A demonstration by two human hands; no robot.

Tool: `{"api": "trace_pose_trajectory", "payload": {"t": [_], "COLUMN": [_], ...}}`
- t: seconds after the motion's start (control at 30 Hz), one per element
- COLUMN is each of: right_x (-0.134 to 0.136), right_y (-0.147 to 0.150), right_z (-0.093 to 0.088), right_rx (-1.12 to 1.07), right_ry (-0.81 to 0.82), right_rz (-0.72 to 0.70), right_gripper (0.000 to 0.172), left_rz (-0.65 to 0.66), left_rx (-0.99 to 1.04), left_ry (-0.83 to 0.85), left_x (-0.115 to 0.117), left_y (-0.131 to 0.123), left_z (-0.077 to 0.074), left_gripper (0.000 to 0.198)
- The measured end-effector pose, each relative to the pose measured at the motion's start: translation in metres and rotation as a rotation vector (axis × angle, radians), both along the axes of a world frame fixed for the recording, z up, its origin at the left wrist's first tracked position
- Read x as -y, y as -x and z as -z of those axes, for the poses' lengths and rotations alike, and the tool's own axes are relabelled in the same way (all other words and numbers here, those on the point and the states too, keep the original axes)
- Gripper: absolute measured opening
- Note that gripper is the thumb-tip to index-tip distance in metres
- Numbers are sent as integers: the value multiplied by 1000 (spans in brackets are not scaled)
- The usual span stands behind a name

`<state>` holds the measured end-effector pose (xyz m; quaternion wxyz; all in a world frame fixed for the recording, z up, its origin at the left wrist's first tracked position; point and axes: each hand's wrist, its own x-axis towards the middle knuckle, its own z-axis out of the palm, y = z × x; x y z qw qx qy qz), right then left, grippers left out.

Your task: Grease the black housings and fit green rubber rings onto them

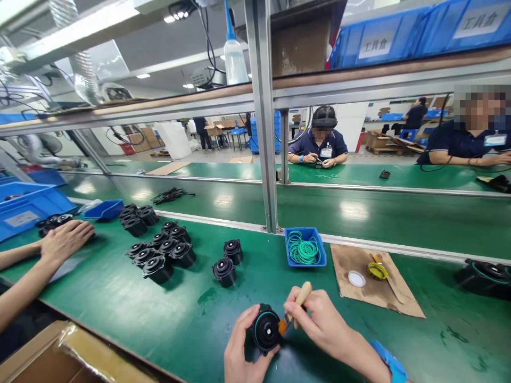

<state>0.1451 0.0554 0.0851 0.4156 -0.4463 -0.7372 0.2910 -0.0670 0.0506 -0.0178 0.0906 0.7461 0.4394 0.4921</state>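
My left hand is closed around a round black plastic part with a green ring on its face, held just above the green bench. My right hand pinches a small brush with a wooden handle; its orange bristles touch the part's right edge. Two more black parts stand on the bench ahead of my hands. Further left is a cluster of several black parts.
A small blue tray of green rings stands beyond my hands. Brown paper to the right carries a white lid and a yellow container. A co-worker's hands rest on parts at the left. A cardboard box is at the near left edge.
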Motion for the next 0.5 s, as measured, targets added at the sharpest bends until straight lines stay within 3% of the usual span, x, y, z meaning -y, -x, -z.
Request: {"api": "trace_pose_trajectory", "payload": {"t": [0.1, 0.2, 0.5], "right_x": [-2, -4, 7], "right_y": [1, 6, 20], "right_z": [6, 13, 16], "right_rx": [-225, -309, -243], "right_ry": [153, 225, -21], "right_rz": [99, 165, 120], "right_gripper": [56, 55, 54], "left_rz": [8, 19, 0], "left_rx": [-55, -147, -259], "left_ry": [-116, -253, -361], "left_x": [-1, -2, -2], "left_y": [0, 1, 4], "left_z": [1, 2, 9], "left_gripper": [44, 44, 39]}}
